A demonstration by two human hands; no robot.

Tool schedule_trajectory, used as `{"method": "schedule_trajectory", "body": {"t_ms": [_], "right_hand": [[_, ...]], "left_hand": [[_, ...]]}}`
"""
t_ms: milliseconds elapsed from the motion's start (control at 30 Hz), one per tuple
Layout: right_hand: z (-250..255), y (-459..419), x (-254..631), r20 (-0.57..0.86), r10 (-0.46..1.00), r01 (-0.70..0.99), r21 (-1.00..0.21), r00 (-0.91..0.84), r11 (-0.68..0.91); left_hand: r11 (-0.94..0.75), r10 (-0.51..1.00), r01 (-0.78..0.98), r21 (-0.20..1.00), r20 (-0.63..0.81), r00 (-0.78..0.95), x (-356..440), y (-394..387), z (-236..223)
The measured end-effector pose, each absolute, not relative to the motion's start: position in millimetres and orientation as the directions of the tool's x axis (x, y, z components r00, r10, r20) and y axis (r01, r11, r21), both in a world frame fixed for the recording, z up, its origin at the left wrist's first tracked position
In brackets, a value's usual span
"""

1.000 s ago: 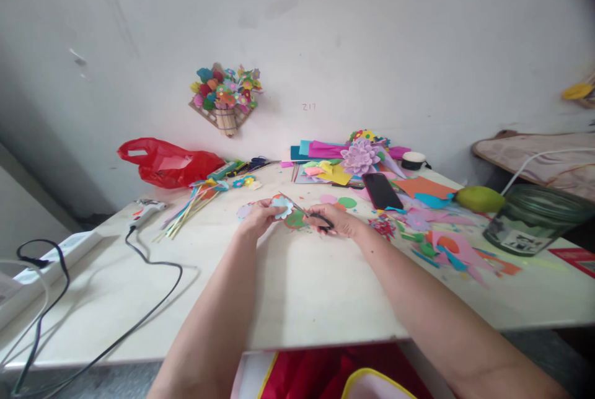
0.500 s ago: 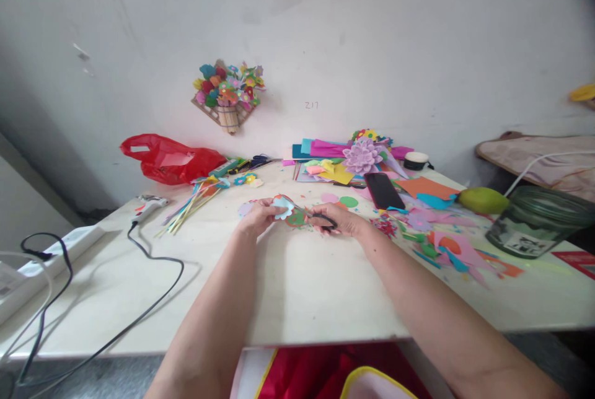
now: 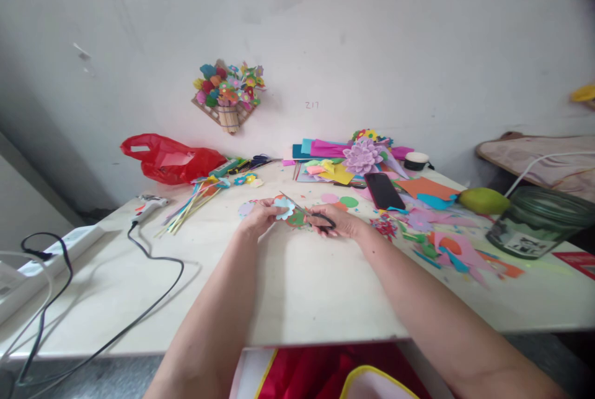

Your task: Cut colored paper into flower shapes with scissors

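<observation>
Between its fingertips my left hand (image 3: pixel 260 218) pinches a light-blue flower cutout (image 3: pixel 284 207) with a scalloped edge. My right hand (image 3: pixel 337 220) is closed round the black handles of a pair of scissors (image 3: pixel 322 220). Their blades point left and lie apart, close against the cutout's right edge; whether they touch it I cannot tell. Underneath, on the table, lies a green cutout (image 3: pixel 296 219), partly hidden by the hands. A lilac cutout (image 3: pixel 245 209) rests just left of my left hand, and a green disc (image 3: pixel 346 202) beyond my right.
A phone (image 3: pixel 383 191), coloured scraps (image 3: pixel 458 250) and a glass jar (image 3: pixel 534 222) are on the right. To the left lie thin sticks (image 3: pixel 182 213), a glue gun (image 3: pixel 151 208) with its cord, and a power strip (image 3: pixel 65 256). A red bag (image 3: pixel 174 160) sits at the back.
The scissor blades have closed and opened again at the cutout's edge. The cutout has turned slightly in my left hand. The camera view has shifted a little.
</observation>
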State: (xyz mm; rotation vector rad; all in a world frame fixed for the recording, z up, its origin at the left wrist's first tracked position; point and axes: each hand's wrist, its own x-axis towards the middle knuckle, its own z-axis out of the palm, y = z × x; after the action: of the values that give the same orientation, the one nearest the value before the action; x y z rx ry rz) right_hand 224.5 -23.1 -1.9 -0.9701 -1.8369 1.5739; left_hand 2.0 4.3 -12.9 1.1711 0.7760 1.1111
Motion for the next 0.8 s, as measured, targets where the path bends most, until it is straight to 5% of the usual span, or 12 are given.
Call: {"method": "schedule_trajectory", "body": {"t_ms": [800], "right_hand": [[-5.0,-17.2,228.1,-0.11,0.779,0.271,-0.959,-0.617,0.079]], "left_hand": [[0.075,0.929,-0.229,0.97,0.015,0.369,-4.4,1.2,-11.9]]}}
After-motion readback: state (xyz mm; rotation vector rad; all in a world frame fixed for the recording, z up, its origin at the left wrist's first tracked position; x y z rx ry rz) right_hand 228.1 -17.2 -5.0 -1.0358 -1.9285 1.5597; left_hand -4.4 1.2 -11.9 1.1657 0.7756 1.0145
